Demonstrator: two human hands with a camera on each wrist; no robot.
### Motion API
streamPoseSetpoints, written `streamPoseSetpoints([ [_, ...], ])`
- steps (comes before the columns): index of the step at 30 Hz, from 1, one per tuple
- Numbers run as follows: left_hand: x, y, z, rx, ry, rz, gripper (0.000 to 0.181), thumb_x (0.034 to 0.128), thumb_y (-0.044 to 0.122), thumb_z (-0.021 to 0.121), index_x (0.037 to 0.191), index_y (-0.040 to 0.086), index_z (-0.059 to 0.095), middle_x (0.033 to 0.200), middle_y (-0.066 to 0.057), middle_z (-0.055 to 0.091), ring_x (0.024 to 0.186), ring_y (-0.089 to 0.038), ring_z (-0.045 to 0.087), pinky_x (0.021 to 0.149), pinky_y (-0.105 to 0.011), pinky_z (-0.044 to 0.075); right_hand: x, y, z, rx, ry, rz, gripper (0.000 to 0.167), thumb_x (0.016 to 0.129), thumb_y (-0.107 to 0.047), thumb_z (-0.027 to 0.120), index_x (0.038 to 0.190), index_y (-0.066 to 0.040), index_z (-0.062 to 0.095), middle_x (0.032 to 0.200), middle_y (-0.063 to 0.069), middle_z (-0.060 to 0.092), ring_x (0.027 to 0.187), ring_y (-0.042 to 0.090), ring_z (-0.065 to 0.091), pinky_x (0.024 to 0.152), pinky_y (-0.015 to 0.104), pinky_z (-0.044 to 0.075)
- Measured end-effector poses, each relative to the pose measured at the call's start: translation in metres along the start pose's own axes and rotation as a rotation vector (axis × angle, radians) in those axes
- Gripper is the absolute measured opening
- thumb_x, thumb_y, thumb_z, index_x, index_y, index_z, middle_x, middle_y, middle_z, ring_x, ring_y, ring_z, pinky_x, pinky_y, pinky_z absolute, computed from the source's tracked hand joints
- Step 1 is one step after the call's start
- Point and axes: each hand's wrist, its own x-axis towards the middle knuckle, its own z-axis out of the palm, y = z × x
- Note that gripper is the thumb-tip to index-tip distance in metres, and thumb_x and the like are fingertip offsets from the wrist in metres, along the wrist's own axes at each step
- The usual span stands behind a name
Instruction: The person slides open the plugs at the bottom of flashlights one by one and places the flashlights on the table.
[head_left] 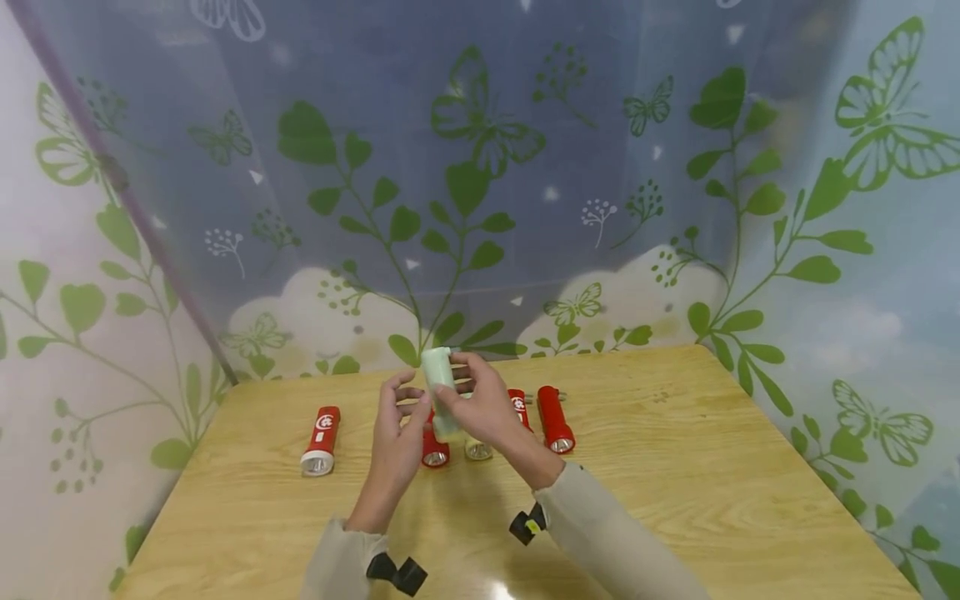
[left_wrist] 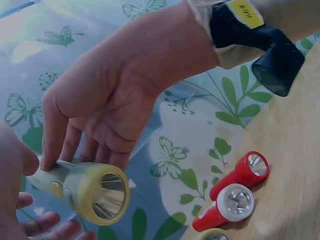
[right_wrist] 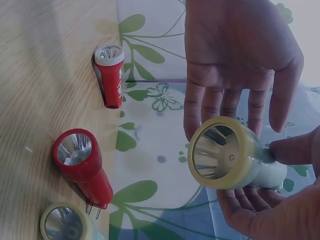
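My right hand (head_left: 487, 402) grips a pale green flashlight (head_left: 438, 368) above the table, its thumb along the body. The flashlight's cream-rimmed lens (right_wrist: 217, 152) faces the right wrist camera, and a small yellowish switch (left_wrist: 57, 188) shows on its side in the left wrist view. Close to the flashlight's left side is my left hand (head_left: 397, 429); its fingers (right_wrist: 212, 102) are extended and partly behind the lens rim in the right wrist view. I cannot tell whether they touch it. Behind my hands lie a red flashlight (head_left: 434, 448) and another pale one (head_left: 478, 450), both partly hidden.
On the wooden table (head_left: 675, 500), a red flashlight with a white head (head_left: 322, 437) lies to the left. To the right are a red one with a white logo (head_left: 518, 402) and a plain red one (head_left: 555, 419) with metal prongs. A patterned curtain (head_left: 480, 208) hangs behind.
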Motion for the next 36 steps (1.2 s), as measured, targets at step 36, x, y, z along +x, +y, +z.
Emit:
streamPoseSetpoints([
  [36,-0.001,-0.041,-0.021,0.206,0.093,-0.124,0.06,0.0972,0.023,0.068,0.149,0.009,0.042,0.131,-0.02,0.058,0.114,-0.034,0.064,0.092,-0.043,0.058,0.029,0.019,0.052,0.063,-0.106,0.182,0.053,0.097,-0.02,0.068,0.143,-0.005,0.05,0.136,0.021,0.06,0.115,0.036,0.065,0.091,0.048,0.059],
])
